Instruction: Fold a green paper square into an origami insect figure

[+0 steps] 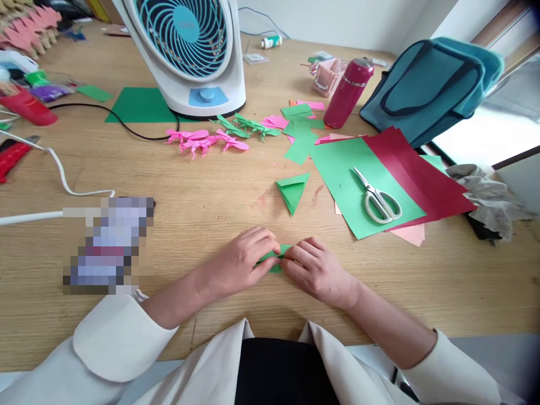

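Observation:
A small piece of green paper [276, 265] lies near the table's front, folded at least in part and mostly covered by my fingers. My left hand [242, 256] pinches its left side, thumb and fingertips together. From the right, my right hand [314, 267] grips the same paper with bent fingers, its fingertips almost meeting the left ones. Just beyond them rests a folded green paper triangle [293, 191], touched by neither hand. Farther off are several folded pink paper figures [202, 140] and green paper figures [248, 126].
White-handled scissors [382, 205] lie on a light green sheet [337, 180] over dark red paper [405, 169] at right. A fan [202, 95], a magenta bottle [348, 93] and a teal bag [426, 90] stand behind. At left lies a blurred-out phone [112, 242] near a white cable [63, 169].

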`<state>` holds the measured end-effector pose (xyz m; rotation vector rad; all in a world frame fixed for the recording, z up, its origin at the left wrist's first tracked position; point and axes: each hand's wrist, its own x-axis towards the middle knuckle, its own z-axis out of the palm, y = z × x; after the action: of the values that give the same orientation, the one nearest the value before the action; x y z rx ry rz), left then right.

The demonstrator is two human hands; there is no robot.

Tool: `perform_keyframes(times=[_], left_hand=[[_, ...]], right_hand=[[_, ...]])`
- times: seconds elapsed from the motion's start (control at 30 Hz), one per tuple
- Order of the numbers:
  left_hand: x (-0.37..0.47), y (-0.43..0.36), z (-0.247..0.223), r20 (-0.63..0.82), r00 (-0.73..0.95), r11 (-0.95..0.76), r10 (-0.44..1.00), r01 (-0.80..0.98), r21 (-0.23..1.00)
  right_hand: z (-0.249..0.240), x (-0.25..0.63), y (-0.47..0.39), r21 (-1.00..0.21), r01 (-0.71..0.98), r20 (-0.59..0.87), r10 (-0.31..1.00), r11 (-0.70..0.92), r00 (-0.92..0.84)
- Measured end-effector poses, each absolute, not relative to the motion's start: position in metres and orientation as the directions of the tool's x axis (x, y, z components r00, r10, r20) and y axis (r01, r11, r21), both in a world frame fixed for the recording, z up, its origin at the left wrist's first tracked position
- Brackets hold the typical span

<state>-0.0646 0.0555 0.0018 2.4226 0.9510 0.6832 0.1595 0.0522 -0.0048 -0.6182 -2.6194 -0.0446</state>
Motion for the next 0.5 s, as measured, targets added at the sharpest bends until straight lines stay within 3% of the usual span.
perform_keyframes(times=[0.2,0.5], left_hand=[[-0.0668,0.0499,0.0,0.248,0.713,-0.723,0.656,0.5,0.477],[-0.0652,0.0446,-0.0007,0.273,0.755,-0.802,0.596,0.54,0.255]], right_hand=[[-0.0095,0.1632,0.0544,-0.268,0.488,0.349,0.556,0.831,-0.754],[-0.0096,0.1629,0.0567,-0.483,0.449,0.289,0.621,0.752,-0.729]])
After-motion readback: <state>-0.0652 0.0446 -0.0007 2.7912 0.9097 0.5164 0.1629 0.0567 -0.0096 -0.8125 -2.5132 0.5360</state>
